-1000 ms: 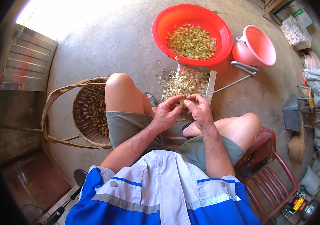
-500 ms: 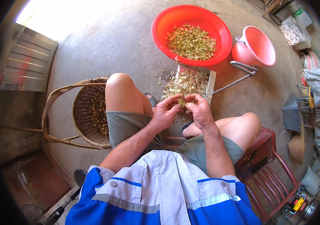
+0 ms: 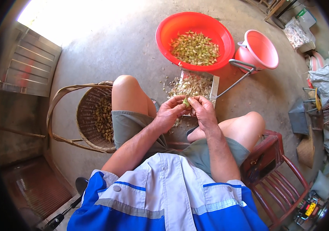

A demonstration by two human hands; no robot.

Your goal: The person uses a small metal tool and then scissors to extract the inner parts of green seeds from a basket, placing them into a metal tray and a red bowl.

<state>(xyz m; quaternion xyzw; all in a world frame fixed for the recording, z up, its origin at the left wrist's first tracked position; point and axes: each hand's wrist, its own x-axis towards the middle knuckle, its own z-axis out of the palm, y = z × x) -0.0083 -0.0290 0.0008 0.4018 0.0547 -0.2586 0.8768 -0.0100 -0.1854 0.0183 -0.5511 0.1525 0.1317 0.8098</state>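
Observation:
Between my knees, my left hand (image 3: 171,112) and my right hand (image 3: 203,111) meet fingertip to fingertip. Both pinch a small green, pointed bud-like piece (image 3: 186,102), partly covered by the fingers; its exact kind cannot be made out. Just beyond them, pale husks and peelings (image 3: 195,85) lie heaped on a flat tray with a whitish raised edge (image 3: 214,89). Past the tray, a red basin (image 3: 165,40) contains many similar green and yellowish pieces (image 3: 195,48). Beside my left knee, a wicker basket (image 3: 85,112) with a tall handle holds browner, unpeeled-looking pieces (image 3: 104,119).
A pink bucket (image 3: 263,48) stands right of the basin, with a bent metal bar (image 3: 235,82) nearby. At my right is a reddish-brown wooden chair (image 3: 276,184). Sacks (image 3: 326,82) and a grey metal box (image 3: 299,116) line the right wall. A metal door panel (image 3: 33,59) is at left.
The green piece has turned and tilts more between my fingertips. Both hands remain together in nearly the same place, while the whole view has shifted slightly.

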